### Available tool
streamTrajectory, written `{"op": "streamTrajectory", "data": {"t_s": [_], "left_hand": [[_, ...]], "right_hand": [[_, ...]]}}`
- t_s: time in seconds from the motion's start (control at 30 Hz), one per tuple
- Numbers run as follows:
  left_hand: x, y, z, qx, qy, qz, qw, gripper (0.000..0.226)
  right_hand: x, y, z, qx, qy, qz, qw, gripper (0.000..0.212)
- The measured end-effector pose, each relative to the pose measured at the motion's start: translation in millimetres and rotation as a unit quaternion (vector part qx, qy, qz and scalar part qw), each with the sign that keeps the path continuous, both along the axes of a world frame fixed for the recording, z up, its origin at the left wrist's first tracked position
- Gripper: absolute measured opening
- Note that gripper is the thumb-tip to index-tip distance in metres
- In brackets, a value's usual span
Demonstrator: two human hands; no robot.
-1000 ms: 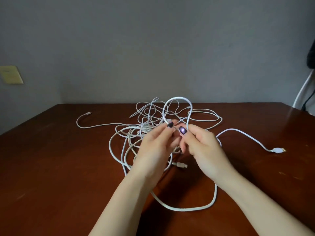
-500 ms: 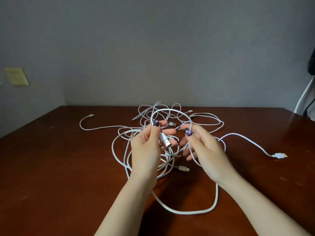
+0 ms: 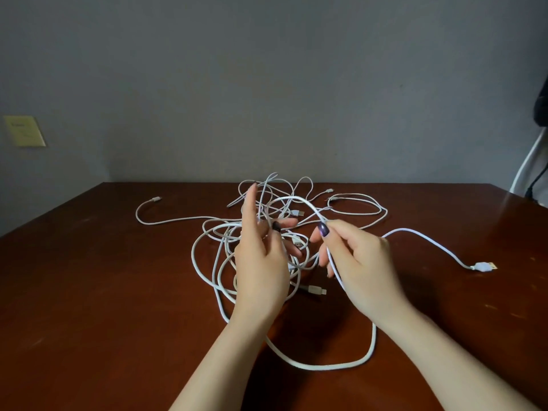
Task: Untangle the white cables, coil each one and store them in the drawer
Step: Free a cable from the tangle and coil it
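Tangle of white cables [image 3: 221, 226]: spread in loose, crossing loops on the dark red-brown desk [image 3: 89, 292], toward its far middle; it is taken as the landmark below.
Thick cable [image 3: 296, 198]: raised in an arch above the near side of the tangle, spanning from one hand to the other. Past the right hand it drops to the desk and sweeps in a wide loop nearer the person than the tangle.
Left hand [image 3: 261, 262]: held over the near middle of the tangle, with the index finger raised straight. One end of the arch is pinched between the thumb and the remaining fingers.
Right hand [image 3: 355, 262]: held just right of the tangle. The other end of the arch is pinched between thumb and forefinger, and the cable is led down across the curled fingers.
USB plug [image 3: 484, 266]: laid flat well to the right of the tangle, at the end of a strand that trails out from it.
Small connector [image 3: 155, 199]: laid to the far left of the tangle, on a single trailing strand.
Second connector [image 3: 317, 290]: seen at the near edge of the tangle, between the two wrists.
Yellow note [image 3: 23, 130]: fixed to the grey wall, high and far left of the tangle.
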State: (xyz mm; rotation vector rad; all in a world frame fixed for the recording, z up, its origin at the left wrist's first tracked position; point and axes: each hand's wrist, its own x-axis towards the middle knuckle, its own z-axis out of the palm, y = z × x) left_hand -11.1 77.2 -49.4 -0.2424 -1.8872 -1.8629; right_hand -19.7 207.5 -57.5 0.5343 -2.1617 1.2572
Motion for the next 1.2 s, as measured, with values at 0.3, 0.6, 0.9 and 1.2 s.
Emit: {"op": "streamTrajectory", "data": {"t_s": [0.3, 0.6, 0.9, 1.2], "left_hand": [[0, 4, -4, -0.108, -0.075, -0.101, 0.986, 0.041], [6, 10, -6, -0.1, -0.027, -0.196, 0.975, 0.029], [5, 9, -4, -0.073, -0.019, -0.179, 0.981, 0.022], [6, 7, 1, 0.039, -0.061, -0.181, 0.981, 0.02]], "right_hand": [[0, 6, 11, -0.107, 0.079, -0.085, 0.987, 0.018], [0, 5, 14, -0.199, -0.02, -0.009, 0.98, 0.018], [3, 7, 18, -0.238, -0.045, 0.009, 0.97, 0.015], [6, 4, 15, -0.153, -0.048, 0.046, 0.986, 0.011]]}}
